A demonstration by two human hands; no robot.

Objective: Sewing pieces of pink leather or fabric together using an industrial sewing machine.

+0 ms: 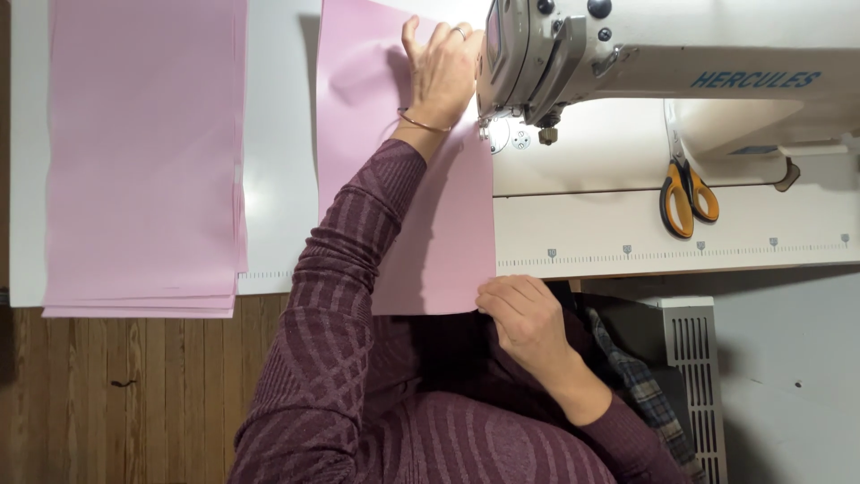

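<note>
1 stack of pink sheets (143,157) on white table (278,179), far left. 1 single pink sheet (394,206) mid-table, near edge hanging off. Left hand (441,73) flat on its top, fingers spread, beside 1 sewing machine (627,54). Right hand (528,321) pinches its bottom-right corner. 1 pr orange scissors (685,193) at right.

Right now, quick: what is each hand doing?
Left hand: open, fingers flat on the pink fabric sheet beside the white sewing machine.
Right hand: fingers closed, pinching that sheet's near corner.
</note>
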